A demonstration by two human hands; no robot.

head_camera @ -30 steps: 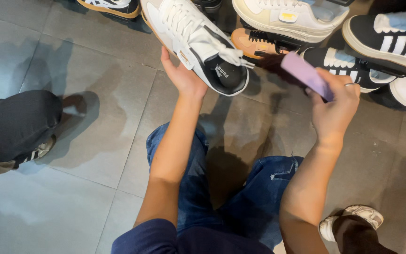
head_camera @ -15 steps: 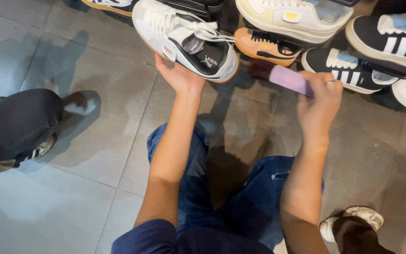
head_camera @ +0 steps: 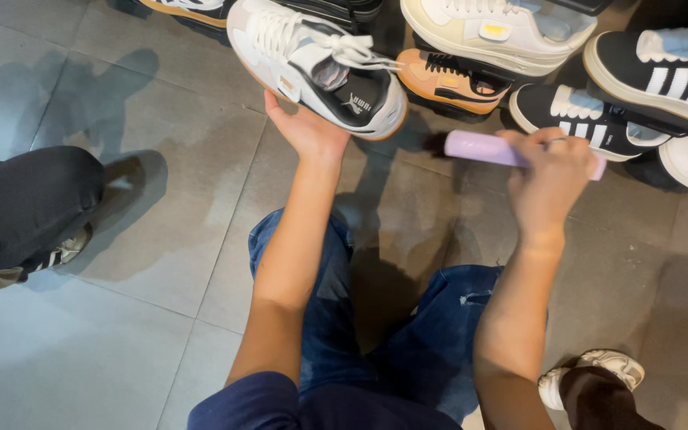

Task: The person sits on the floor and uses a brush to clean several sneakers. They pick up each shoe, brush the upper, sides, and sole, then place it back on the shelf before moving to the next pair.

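- Left hand cups white-and-black lace-up sneaker w/ tan sole from below, lifted above grey tiled floor
- Right hand closed round lilac oblong brush block, held level just right of sneaker; not touching it
- Beyond: orange-and-black shoe; black striped trainers

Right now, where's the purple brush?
In the head view, the purple brush is at centre right, gripped in the right hand, beside the white and black sneaker held by the left hand.
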